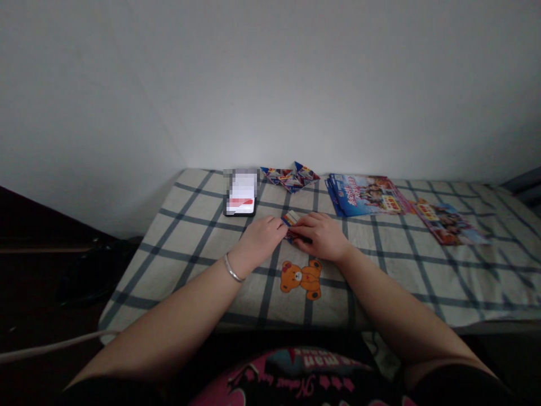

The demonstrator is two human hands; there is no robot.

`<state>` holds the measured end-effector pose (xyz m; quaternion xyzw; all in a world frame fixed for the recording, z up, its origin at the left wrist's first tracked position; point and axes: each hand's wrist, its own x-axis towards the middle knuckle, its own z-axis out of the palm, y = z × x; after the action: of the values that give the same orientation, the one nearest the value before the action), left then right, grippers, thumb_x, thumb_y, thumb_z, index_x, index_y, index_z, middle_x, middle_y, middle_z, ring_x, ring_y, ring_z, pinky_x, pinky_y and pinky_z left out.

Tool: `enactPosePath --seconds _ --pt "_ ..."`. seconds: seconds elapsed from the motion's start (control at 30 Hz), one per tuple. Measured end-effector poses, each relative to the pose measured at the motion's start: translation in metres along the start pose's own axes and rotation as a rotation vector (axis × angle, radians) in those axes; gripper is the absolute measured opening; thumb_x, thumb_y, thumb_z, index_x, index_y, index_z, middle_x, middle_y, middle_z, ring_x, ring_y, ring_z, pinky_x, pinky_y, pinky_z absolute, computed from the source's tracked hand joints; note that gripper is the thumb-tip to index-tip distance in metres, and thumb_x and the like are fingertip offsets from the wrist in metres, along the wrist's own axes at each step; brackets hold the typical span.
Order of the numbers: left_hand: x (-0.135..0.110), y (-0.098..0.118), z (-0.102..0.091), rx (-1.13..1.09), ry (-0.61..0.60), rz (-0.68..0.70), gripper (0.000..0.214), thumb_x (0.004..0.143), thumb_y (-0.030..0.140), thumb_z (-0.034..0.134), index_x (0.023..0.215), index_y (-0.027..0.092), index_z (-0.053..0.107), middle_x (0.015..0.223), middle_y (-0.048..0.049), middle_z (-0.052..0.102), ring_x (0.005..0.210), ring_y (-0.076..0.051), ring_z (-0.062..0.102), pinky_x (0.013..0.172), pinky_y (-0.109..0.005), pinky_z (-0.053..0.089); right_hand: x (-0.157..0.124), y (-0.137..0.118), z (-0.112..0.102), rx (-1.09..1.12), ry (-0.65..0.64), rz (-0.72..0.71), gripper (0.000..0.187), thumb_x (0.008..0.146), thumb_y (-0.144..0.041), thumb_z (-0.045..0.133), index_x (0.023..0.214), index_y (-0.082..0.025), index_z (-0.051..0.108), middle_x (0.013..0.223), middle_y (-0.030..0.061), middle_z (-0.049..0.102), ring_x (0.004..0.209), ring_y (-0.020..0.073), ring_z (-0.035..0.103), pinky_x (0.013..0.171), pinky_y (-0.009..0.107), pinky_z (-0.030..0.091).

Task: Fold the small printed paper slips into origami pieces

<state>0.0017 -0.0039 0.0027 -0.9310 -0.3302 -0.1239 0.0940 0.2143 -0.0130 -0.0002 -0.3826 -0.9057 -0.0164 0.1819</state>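
The left hand (262, 235) and the right hand (323, 235) are gripping small, folded, printed paper (291, 217) over soft checked cloth (198, 245).

A plain pale-grey wall (304, 79) filled the upper part of the view, a faint line slanting down it toward the far left corner of the surface (198, 228), whose far edge ran along its foot. Over that surface lay an off-white cloth (406, 270) with a dark blue-grey check and an orange bear print (301, 279) near the front. The light was dim and soft, the lower left sank into near-black shadow around a dark, glossy, indistinct object (91, 276), and dark bars (526, 183) showed at the right edge.
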Motion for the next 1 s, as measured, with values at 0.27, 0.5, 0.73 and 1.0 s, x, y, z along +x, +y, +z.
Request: enactPosePath --seconds 0.27,0.5,0.73,1.0 --pt "-0.001 0.0 -0.002 0.054 0.06 -0.013 0.016 0.093 0.014 0.056 0.079 0.017 0.065 0.077 -0.0049 0.062 0.078 -0.022 0.058 0.073 -0.038 0.045 -0.001 0.005 0.002 0.106 0.029 0.013 0.016 0.09 -0.022 0.06 0.096 -0.02 0.076 0.097 0.0061 0.073 0.089 0.02 0.063 0.081 0.034 0.051" --pt "-0.001 -0.005 -0.006 0.056 0.075 -0.052 0.015 0.091 0.017 0.058 0.079 0.019 0.067 0.078 -0.003 0.065 0.08 -0.022 0.057 0.076 -0.039 0.041 -0.009 0.01 -0.007 0.066 -0.012 0.136 0.01 0.087 -0.023 0.066 0.092 -0.025 0.075 0.095 0.0021 0.073 0.088 0.0182 0.065 0.078 0.031 0.05" --pt "-0.001 -0.007 -0.004 0.011 0.066 -0.083 0.012 0.09 0.019 0.059 0.084 0.02 0.069 0.081 -0.0031 0.067 0.085 -0.022 0.057 0.078 -0.038 0.04 -0.011 0.011 -0.016 -0.055 -0.061 0.224 0.008 0.085 -0.026 0.068 0.078 -0.023 0.071 0.084 0.0013 0.071 0.079 0.0179 0.064 0.066 0.031 0.045" --pt "-0.003 -0.008 0.001 -0.047 0.112 -0.115 0.012 0.09 0.019 0.06 0.082 0.02 0.069 0.08 -0.0029 0.067 0.085 -0.022 0.057 0.078 -0.037 0.039 -0.013 0.02 -0.019 -0.073 -0.081 0.154 0.011 0.084 -0.024 0.069 0.074 -0.022 0.072 0.084 0.0033 0.072 0.083 0.0203 0.063 0.072 0.033 0.047"
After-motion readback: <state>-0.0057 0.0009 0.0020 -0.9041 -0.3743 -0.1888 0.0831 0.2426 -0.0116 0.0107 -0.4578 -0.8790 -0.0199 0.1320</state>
